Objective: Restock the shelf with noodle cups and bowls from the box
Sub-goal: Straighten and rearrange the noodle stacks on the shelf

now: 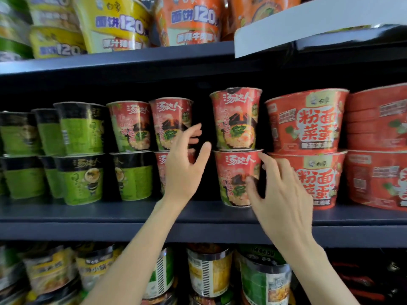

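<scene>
On the middle shelf (110, 213) two red noodle cups stand stacked: an upper cup (236, 118) on a lower cup (236, 177). My right hand (279, 194) is spread open at the lower cup's right side, fingertips at its rim and wall, not gripping. My left hand (187, 164) is open in the dark gap left of this stack, in front of another stacked pair of red cups (170, 122), fingers apart and empty. The box is not in view.
Green-and-black cups (81, 128) fill the middle shelf's left; large red bowls (308, 122) stand stacked on the right. The top shelf holds yellow and orange bowls (114, 23), the bottom shelf more cups (209, 271). A white sheet (286, 25) juts out at upper right.
</scene>
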